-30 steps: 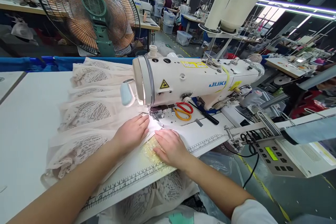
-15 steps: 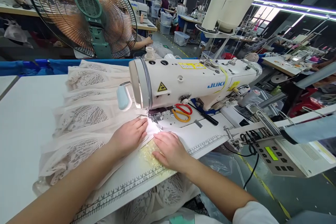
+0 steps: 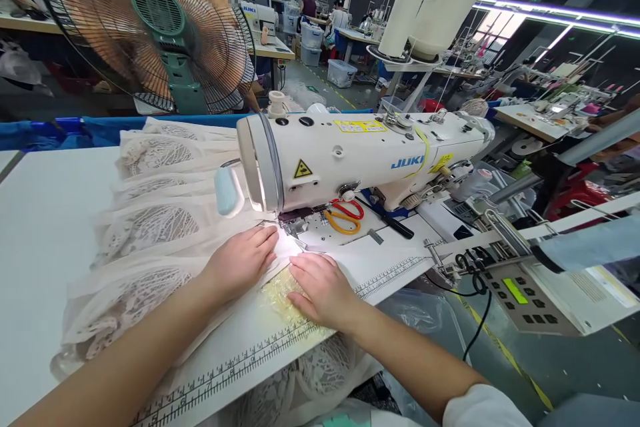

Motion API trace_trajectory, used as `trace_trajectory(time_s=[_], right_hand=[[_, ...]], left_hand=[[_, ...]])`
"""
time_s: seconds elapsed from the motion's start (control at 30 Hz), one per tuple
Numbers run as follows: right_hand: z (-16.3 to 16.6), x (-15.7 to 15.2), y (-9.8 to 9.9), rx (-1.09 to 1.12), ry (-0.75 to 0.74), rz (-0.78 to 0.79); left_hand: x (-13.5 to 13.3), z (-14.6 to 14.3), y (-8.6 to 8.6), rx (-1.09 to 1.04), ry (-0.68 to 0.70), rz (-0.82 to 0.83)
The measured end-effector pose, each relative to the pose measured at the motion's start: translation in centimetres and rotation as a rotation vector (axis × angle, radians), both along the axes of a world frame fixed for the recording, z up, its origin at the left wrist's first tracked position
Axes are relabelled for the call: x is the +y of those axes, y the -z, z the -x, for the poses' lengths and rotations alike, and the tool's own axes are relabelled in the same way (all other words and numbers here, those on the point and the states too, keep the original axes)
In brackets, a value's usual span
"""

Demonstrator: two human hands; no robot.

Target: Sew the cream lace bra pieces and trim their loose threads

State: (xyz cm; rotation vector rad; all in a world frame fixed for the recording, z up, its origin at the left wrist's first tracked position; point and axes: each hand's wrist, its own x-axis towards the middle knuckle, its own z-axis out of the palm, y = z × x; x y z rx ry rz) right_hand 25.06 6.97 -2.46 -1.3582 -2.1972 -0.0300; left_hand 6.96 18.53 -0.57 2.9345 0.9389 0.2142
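Note:
My left hand point(image 3: 243, 260) lies palm down on pale lace fabric point(image 3: 165, 223), its fingers stretched out close to the presser foot of the white JUKI sewing machine point(image 3: 320, 157). To its right, my right hand point(image 3: 317, 285) rests with fingers extended and thumb apart on the fabric edge just in front of the needle area. Yellowish translucent material point(image 3: 280, 297) shows under and beside the right thumb. A bright lamp lights the cloth at the needle, and the needle itself cannot be made out. Lace pieces spread in a row to the left.
Scissors point(image 3: 344, 217) with red and orange handles lie on the machine bed beside a black-handled tool point(image 3: 393, 217). A printed ruler point(image 3: 240, 368) runs along the table's front edge. A large fan point(image 3: 163, 10) stands behind. A control box point(image 3: 525, 297) is at right.
My view has shifted slightly, so the machine and fan sit a little farther left. Both hands stay nearly in place on the fabric. A person's arm behind the fan has mostly gone from sight.

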Motion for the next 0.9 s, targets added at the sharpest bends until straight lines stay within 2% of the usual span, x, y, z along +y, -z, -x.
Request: trace_trajectory(time_s=[0.3,0.47,0.57,0.77,0.9], right_hand=[[0.3,0.3,0.1,-0.069,0.023,0.135],[0.2,0.4,-0.2,-0.066,0.026,0.132],[0.0,0.4,-0.3,-0.051,0.018,0.116],[-0.2,0.3,-0.1,-0.004,0.013,0.113],[-0.3,0.2,0.1,0.024,0.014,0.110]], left_hand=[[1.7,0.2,-0.4,0.004,0.049,-0.057],[0.5,0.2,-0.9,-0.060,0.308,-0.134],[0.0,0.4,-0.6,-0.045,0.390,-0.195],[1.2,1.1,-0.3,-0.039,0.440,-0.212],[2.1,1.3,-0.5,-0.030,0.425,-0.186]])
